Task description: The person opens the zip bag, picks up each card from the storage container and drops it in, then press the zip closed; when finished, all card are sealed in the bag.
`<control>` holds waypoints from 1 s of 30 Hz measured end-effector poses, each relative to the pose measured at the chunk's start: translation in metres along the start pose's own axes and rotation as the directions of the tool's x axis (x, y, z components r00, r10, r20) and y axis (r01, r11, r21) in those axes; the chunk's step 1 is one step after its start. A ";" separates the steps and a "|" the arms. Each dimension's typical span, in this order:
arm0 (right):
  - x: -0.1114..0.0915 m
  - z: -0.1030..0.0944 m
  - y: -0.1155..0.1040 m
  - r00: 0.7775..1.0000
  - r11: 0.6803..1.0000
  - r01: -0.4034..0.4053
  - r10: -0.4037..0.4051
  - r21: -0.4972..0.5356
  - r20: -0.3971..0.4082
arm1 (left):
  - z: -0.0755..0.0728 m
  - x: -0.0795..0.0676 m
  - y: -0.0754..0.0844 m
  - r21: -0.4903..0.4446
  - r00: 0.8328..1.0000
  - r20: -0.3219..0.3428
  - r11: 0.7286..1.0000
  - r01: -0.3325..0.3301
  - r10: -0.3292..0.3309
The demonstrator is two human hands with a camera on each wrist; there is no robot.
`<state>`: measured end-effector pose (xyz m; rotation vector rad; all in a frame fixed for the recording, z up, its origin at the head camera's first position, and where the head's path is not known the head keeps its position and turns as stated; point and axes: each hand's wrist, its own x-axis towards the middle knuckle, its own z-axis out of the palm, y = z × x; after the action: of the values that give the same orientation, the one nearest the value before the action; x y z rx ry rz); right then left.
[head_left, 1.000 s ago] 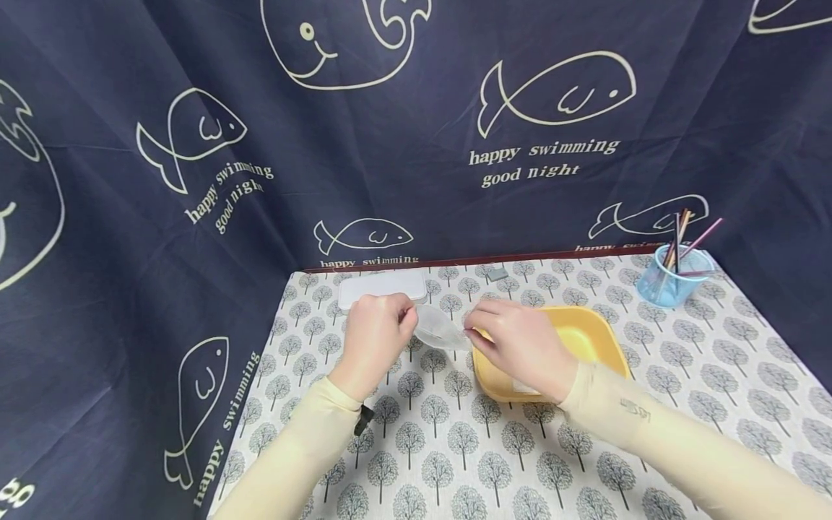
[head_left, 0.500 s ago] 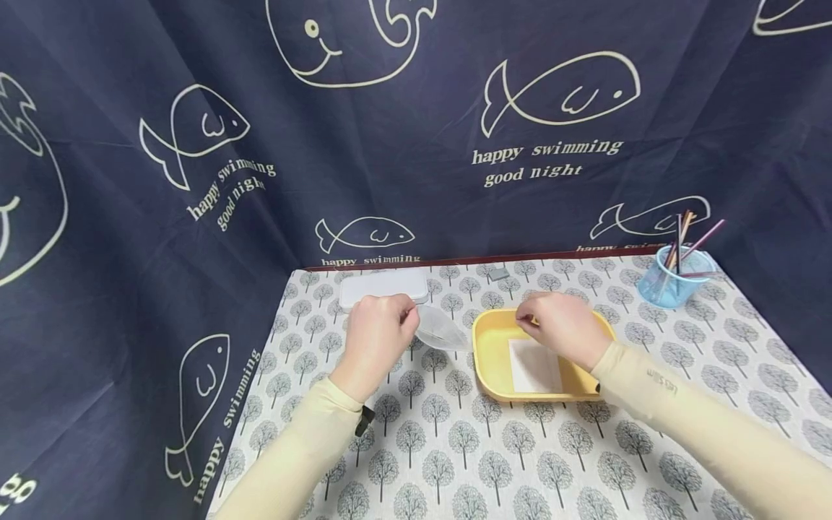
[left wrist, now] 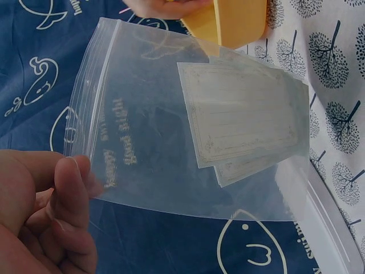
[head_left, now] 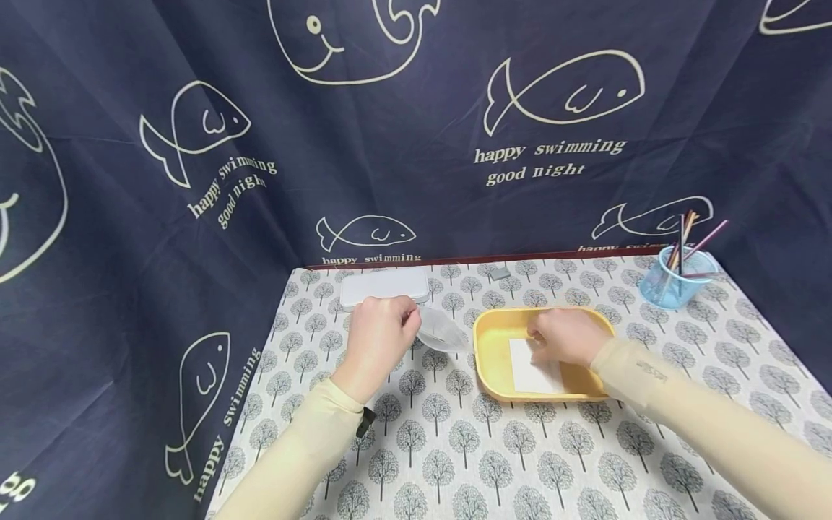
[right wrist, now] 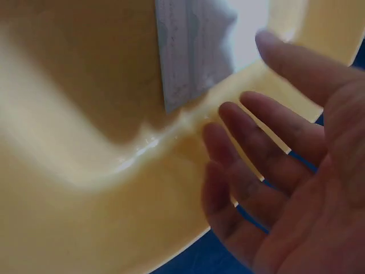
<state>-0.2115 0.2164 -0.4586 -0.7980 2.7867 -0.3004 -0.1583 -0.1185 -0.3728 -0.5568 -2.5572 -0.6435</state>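
Observation:
My left hand [head_left: 380,331] pinches one edge of a clear zip-lock bag [left wrist: 148,180], near its zip strip. Inside the bag lie several pale cards [left wrist: 245,114] with printed lines and borders, fanned slightly over one another. My right hand [head_left: 568,336] is inside a yellow plastic basin [head_left: 492,354]. In the right wrist view its fingers [right wrist: 251,128] are spread and loosely bent, with nothing between them. A white card [head_left: 534,377] lies flat on the basin's floor, just beside the right fingertips; the thumb tip overlaps it in the right wrist view.
A white flat case [head_left: 383,285] lies behind my left hand. A small grey block [head_left: 499,274] sits near the table's back edge. At the back right stands a blue cup [head_left: 669,285] with several pencils. A dark fish-print curtain [head_left: 416,159] hangs behind the tree-print tablecloth [head_left: 435,433].
My right hand has moved right, away from the bag, over the basin and down into it. The card in the basin has come into fuller view. The left hand keeps holding the bag.

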 end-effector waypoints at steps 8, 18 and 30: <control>0.003 0.009 -0.003 0.997 0.996 0.010 -0.003 -0.092 0.078 | -0.001 0.000 0.000 -0.004 1.000 -0.007 1.000 -0.001 0.001; 0.005 0.012 -0.006 0.999 0.988 0.033 -0.028 -0.154 0.033 | 0.000 0.000 0.000 -0.013 1.000 0.004 1.000 0.006 -0.006; 0.003 0.014 -0.005 0.998 0.978 0.035 -0.045 -0.205 -0.042 | 0.000 0.000 0.004 -0.018 1.000 0.016 1.000 0.012 -0.012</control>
<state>-0.2076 0.2089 -0.4713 -0.9043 2.8810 -0.0393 -0.1561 -0.1156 -0.3711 -0.5556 -2.5738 -0.6693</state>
